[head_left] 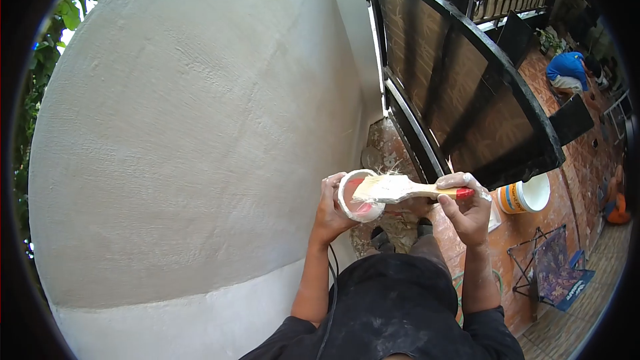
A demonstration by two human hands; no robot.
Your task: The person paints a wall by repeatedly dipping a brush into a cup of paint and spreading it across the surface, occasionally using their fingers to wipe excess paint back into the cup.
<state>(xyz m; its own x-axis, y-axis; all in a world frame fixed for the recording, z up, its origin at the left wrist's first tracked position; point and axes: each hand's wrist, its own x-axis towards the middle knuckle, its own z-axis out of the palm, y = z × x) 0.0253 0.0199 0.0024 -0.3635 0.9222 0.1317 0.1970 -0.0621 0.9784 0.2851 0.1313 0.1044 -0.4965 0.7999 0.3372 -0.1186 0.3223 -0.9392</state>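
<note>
My left hand (327, 212) is wrapped round the side of a small cup (348, 195) with a white-smeared rim and pinkish inside. In my right hand (471, 219) is a wide paintbrush (393, 188), gripped by its wooden handle near the red end. Its pale bristles point left and overlap the cup's mouth in this view. White paint coats the bristles and ferrule, and white smears mark the fingers of both hands. Close on the left rises a large plastered wall (193, 140), greyish above with a whiter band along its base.
A dark metal gate (460, 73) stands ahead on the right. Beyond my right hand are a white bucket (535, 193) and a folding chair (557, 270) on reddish tiles. A person in a blue shirt (567, 70) crouches farther off. A thin black cable (331, 293) hangs by my left arm.
</note>
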